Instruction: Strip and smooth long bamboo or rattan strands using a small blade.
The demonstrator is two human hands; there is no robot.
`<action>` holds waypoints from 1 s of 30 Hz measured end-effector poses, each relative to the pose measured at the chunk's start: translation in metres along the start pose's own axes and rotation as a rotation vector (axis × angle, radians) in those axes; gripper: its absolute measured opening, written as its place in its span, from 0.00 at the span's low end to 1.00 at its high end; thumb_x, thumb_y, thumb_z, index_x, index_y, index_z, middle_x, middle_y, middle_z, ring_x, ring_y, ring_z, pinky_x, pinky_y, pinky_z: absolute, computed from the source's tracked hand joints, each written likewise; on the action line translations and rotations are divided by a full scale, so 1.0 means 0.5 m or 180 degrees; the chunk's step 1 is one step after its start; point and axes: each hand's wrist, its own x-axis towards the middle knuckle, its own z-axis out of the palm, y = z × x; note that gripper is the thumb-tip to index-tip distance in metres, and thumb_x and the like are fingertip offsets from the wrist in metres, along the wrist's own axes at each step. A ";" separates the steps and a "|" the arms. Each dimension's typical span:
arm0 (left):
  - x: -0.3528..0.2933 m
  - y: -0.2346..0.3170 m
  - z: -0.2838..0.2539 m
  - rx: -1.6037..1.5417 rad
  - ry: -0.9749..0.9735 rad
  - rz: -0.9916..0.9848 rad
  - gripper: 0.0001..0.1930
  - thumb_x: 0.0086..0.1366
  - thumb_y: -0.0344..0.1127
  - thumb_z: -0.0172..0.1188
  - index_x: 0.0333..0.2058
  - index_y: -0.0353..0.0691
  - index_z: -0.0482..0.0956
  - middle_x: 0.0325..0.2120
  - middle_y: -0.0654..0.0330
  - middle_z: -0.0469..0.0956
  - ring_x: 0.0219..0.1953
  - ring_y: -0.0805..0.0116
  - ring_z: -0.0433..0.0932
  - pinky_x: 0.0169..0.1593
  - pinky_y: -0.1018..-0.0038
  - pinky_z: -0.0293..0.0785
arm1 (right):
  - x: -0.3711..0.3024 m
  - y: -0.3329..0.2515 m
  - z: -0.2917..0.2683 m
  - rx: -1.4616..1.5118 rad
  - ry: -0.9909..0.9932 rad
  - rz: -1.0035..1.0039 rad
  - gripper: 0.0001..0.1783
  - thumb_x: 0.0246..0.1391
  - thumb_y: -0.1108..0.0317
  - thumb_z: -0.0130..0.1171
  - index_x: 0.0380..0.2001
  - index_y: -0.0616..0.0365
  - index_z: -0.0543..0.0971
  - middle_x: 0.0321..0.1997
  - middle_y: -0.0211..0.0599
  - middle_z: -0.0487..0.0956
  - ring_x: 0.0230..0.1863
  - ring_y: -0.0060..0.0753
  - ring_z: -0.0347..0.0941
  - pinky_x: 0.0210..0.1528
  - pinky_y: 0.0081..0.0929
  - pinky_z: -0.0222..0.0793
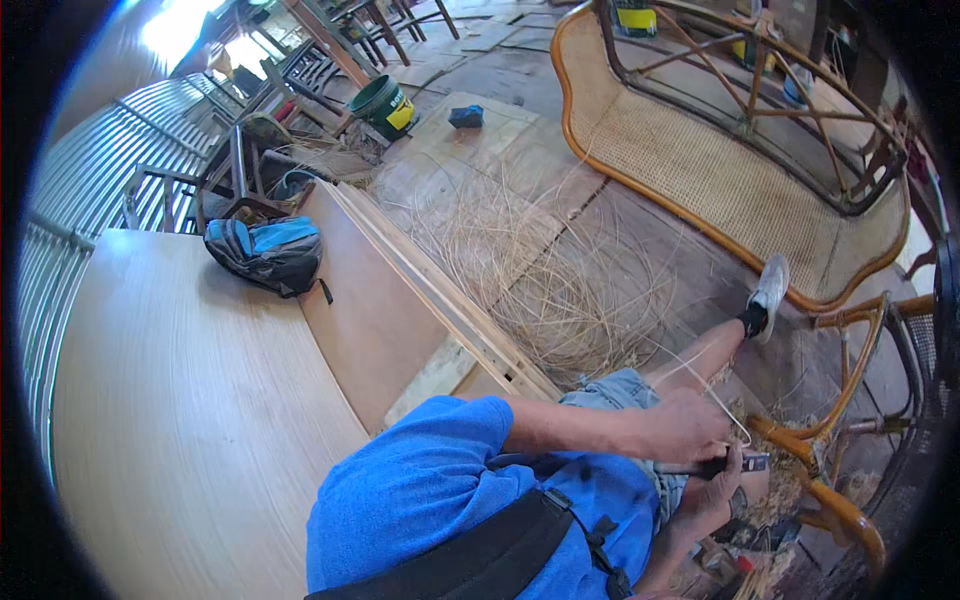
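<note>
My left hand [690, 425] is closed, its fingertips at the bent end of a thin pale rattan strip [727, 408]. The strip loops beside the fingers and trails back over my knee toward the floor. Just below it, my right hand [715, 497] is closed around a small dark tool with a metal end [756, 463]; its exact kind is not clear. Both hands meet close together above my lap, and the fingers partly hide the tool.
A tangle of rattan strands [570, 290] covers the floor ahead. A cane-woven settee [680, 150] lies tipped at the far right, with a bent rattan frame [850, 510] near my hands. A backpack [265, 250] rests on wooden boards [190, 380]; a green bucket [380, 105] stands beyond.
</note>
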 end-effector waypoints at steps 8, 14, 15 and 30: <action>-0.005 -0.028 0.024 -0.0404 -0.0701 0.0095 0.14 0.58 0.43 0.51 0.25 0.37 0.73 0.21 0.50 0.74 0.27 0.49 0.74 0.31 0.59 0.68 | 0.018 -0.055 -0.012 0.0552 -0.0617 0.0049 0.08 0.54 0.62 0.52 0.31 0.55 0.72 0.29 0.28 0.73 0.30 0.22 0.69 0.34 0.18 0.67; -0.051 -0.196 -0.084 0.1592 -0.1193 -0.0832 0.10 0.54 0.38 0.52 0.27 0.39 0.78 0.21 0.53 0.77 0.26 0.51 0.78 0.23 0.59 0.72 | 0.056 -0.149 -0.394 -0.1740 0.0720 -0.2247 0.24 0.57 0.56 0.41 0.51 0.62 0.61 0.34 0.38 0.72 0.37 0.38 0.70 0.46 0.45 0.68; -0.070 -0.226 -0.122 0.1390 -0.0934 -0.1608 0.12 0.54 0.39 0.51 0.32 0.40 0.77 0.22 0.52 0.77 0.27 0.51 0.78 0.27 0.59 0.73 | 0.081 -0.133 -0.401 -0.1669 0.0670 -0.2176 0.24 0.57 0.56 0.41 0.51 0.62 0.61 0.34 0.38 0.72 0.37 0.38 0.70 0.46 0.45 0.68; 0.007 -0.239 0.165 -0.0401 -0.1366 -0.0533 0.13 0.54 0.37 0.49 0.29 0.33 0.77 0.29 0.47 0.77 0.32 0.51 0.77 0.37 0.62 0.71 | -0.045 -0.144 -0.277 -0.1608 0.0991 -0.0690 0.16 0.53 0.54 0.49 0.35 0.55 0.65 0.22 0.31 0.68 0.23 0.28 0.63 0.28 0.30 0.62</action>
